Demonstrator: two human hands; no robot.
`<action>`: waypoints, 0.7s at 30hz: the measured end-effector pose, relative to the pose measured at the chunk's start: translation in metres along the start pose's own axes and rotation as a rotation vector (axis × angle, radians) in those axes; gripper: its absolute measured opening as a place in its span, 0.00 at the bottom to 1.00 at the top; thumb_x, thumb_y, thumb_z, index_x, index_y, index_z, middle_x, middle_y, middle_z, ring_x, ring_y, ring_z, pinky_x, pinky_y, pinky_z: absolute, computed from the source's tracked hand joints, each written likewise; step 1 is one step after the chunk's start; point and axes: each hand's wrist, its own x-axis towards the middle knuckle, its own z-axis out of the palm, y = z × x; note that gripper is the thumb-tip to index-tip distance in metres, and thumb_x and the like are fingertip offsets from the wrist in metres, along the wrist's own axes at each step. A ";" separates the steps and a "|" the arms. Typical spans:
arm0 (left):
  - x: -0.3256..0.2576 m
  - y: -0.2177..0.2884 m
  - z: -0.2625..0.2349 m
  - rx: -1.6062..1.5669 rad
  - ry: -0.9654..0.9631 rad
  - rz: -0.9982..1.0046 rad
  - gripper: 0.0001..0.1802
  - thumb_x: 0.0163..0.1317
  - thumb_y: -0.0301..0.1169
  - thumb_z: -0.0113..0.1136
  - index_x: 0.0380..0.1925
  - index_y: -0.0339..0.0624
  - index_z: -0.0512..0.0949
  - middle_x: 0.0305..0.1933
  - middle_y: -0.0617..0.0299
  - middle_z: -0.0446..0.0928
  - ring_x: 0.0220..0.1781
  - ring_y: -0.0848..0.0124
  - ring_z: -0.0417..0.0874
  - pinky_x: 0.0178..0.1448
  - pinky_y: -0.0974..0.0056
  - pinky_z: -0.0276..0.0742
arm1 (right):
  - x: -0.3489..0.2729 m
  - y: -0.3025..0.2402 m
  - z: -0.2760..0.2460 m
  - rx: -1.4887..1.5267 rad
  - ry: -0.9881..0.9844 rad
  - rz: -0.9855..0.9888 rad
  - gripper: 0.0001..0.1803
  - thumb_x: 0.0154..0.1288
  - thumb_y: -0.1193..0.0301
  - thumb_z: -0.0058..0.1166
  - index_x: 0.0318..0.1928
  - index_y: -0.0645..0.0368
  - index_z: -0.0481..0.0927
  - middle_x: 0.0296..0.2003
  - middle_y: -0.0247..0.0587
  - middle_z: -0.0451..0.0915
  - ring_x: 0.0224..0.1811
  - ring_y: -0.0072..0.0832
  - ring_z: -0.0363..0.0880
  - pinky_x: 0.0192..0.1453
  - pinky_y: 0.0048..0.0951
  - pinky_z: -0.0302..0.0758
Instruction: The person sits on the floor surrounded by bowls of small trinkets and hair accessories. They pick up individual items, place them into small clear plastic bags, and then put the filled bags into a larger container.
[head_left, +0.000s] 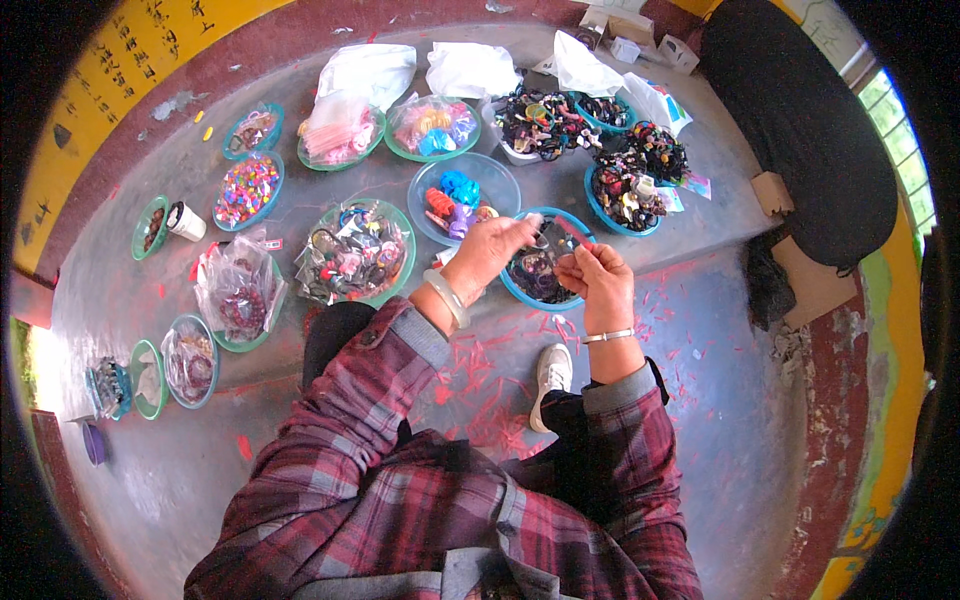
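My left hand (488,252) and my right hand (604,286) are raised over a blue basin (516,290) of dark, bagged small items. A thin, see-through reddish strip (572,233) stretches up from the fingertips of my right hand, which are pinched together. It looks like plastic, but its exact kind is unclear. The fingers of my left hand are also pressed together, at a pale, blurred bit by their tips that I cannot make out. Just beyond my left hand stands a clear bluish basin (418,205) with blue, red and purple bundles (459,188).
Several basins of bagged trinkets surround me, including a green one (408,270) and one with colourful pieces (248,187). Dark hair ties (545,122) are heaped at the back. Red scraps (480,385) litter the floor by my shoe (553,375). A large black bag (800,130) lies right.
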 end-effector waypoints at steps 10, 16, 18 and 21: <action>-0.010 -0.012 -0.008 -0.300 -0.141 -0.115 0.10 0.59 0.31 0.55 0.34 0.33 0.76 0.34 0.60 0.78 0.35 0.75 0.77 0.42 0.71 0.72 | -0.007 -0.014 -0.001 -0.202 -0.255 0.172 0.06 0.59 0.69 0.53 0.35 0.57 0.77 0.26 0.30 0.79 0.25 0.16 0.76 0.22 0.14 0.62; -0.009 0.000 -0.003 -0.250 -0.172 -0.085 0.11 0.58 0.33 0.56 0.35 0.37 0.77 0.31 0.63 0.77 0.33 0.77 0.76 0.40 0.74 0.70 | -0.003 -0.002 -0.002 -0.246 -0.262 0.266 0.05 0.56 0.70 0.56 0.30 0.58 0.80 0.27 0.32 0.80 0.25 0.16 0.74 0.24 0.16 0.63; -0.010 0.000 -0.002 -0.265 -0.184 -0.103 0.11 0.58 0.33 0.56 0.36 0.37 0.77 0.32 0.64 0.77 0.33 0.78 0.75 0.39 0.74 0.69 | -0.001 0.001 -0.004 -0.234 -0.255 0.238 0.06 0.55 0.69 0.57 0.30 0.58 0.81 0.25 0.31 0.80 0.23 0.16 0.73 0.24 0.17 0.62; -0.009 -0.002 -0.001 -0.305 -0.209 -0.119 0.10 0.57 0.33 0.56 0.36 0.38 0.75 0.32 0.64 0.77 0.33 0.79 0.75 0.40 0.74 0.69 | 0.003 0.009 -0.008 -0.190 -0.255 0.208 0.06 0.54 0.69 0.58 0.29 0.58 0.82 0.23 0.30 0.79 0.21 0.16 0.71 0.24 0.18 0.62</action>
